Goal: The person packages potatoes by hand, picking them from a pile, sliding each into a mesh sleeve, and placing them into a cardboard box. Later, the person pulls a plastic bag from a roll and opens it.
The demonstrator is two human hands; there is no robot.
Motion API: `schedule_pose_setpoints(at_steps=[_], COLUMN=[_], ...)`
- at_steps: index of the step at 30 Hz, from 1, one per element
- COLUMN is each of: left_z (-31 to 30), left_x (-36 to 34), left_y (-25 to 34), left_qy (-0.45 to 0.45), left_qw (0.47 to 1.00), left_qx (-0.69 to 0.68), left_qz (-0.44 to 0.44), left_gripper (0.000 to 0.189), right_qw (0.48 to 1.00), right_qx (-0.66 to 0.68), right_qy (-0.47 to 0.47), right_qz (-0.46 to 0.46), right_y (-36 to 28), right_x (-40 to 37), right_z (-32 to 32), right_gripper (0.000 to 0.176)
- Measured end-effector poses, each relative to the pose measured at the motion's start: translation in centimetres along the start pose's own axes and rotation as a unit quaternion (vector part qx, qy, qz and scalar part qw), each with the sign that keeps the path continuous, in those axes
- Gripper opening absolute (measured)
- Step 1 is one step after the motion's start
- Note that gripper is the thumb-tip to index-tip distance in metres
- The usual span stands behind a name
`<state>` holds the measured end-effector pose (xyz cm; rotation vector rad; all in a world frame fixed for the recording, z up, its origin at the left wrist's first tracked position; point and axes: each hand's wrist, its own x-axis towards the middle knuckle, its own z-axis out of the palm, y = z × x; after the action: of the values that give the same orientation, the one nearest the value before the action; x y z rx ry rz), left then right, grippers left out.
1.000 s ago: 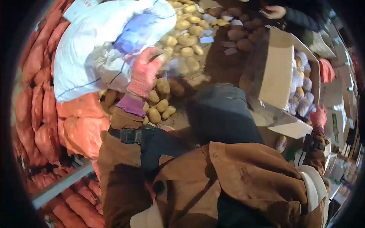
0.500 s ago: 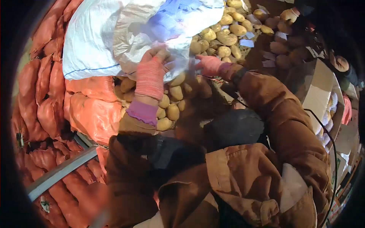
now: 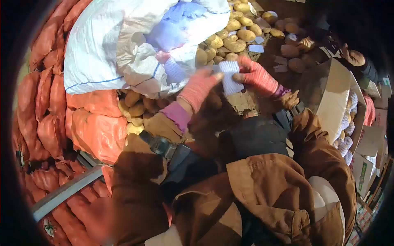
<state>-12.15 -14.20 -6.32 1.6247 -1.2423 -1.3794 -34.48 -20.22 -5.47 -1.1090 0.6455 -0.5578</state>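
Note:
A white foam net sleeve [image 3: 230,78] is held up between my two hands, in front of the potato pile. My left hand [image 3: 201,87], in a pink knit glove with bare fingertips, pinches its left side. On the opposite side, my right hand [image 3: 257,76], gloved alike, has thumb and fingers closed on the sleeve's edge. Behind them lie loose potatoes [image 3: 246,35]. To the left, a large white woven sack [image 3: 96,49] gapes, with bluish-white foam sleeves [image 3: 174,70] in its mouth. More potatoes [image 3: 133,110] sit below the sack.
Orange mesh sacks [image 3: 100,133] are stacked along the left, beside a metal bar [image 3: 67,192]. At right stands a cardboard box [image 3: 334,90] holding net-wrapped potatoes [image 3: 348,123]. Another person's hand [image 3: 353,56] shows at the upper right.
My left hand has left the sack and moved right and down with a foam sleeve. My right hand has shifted right and now grips that sleeve too.

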Motion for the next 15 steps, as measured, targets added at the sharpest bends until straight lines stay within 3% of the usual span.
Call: schedule_pose_setpoints(at_steps=[3, 6, 7, 8, 10, 11, 12, 13, 14, 15], left_z=[1.5, 1.5, 2.1, 2.4, 2.1, 2.0, 1.9, 1.2, 0.5, -0.2], left_x=[-0.9, -1.3, -1.6, -1.8, -1.8, -1.7, -1.6, -1.9, -1.1, 0.0], left_y=[2.3, 1.4, 1.0, 0.7, 0.1, -0.4, -0.8, -1.3, -1.6, -1.5], left_qy=[-0.049, -0.046, -0.037, -0.027, -0.047, -0.059, -0.073, -0.087, -0.060, -0.032], left_qw=[0.997, 0.994, 0.995, 0.960, 0.940, 0.928, 0.914, 0.932, 0.930, 0.927], left_qx=[0.058, 0.081, -0.057, -0.194, -0.237, -0.258, -0.278, -0.277, -0.273, -0.270], left_qz=[0.014, 0.053, -0.076, -0.201, -0.242, -0.264, -0.285, -0.216, -0.238, -0.259], left_gripper=[0.030, 0.032, 0.032, 0.033, 0.033, 0.033, 0.034, 0.033, 0.032, 0.032], right_qw=[0.999, 0.973, 0.977, 0.981, 0.986, 0.996, 0.997, 0.997, 0.997, 0.988], right_qx=[-0.017, -0.202, -0.179, -0.156, -0.109, -0.029, -0.044, -0.059, -0.074, -0.134], right_qy=[-0.034, -0.038, -0.050, -0.061, -0.080, -0.087, -0.063, -0.038, -0.014, 0.077], right_qz=[0.030, -0.104, -0.102, -0.099, -0.094, -0.003, 0.009, 0.021, 0.032, -0.013], right_y=[-0.1, -0.1, 0.0, 0.0, 0.0, 0.2, 0.3, 0.5, 0.6, 2.4], right_x=[-1.4, -1.3, -1.1, -0.9, -0.7, -0.5, 0.2, 1.2, 2.3, 4.8], right_z=[-0.4, -0.6, -0.4, -0.2, 0.2, 0.4, 0.6, 0.7, 0.4, -1.1], right_gripper=[0.033, 0.027, 0.026, 0.025, 0.024, 0.024, 0.024, 0.024, 0.025, 0.032])
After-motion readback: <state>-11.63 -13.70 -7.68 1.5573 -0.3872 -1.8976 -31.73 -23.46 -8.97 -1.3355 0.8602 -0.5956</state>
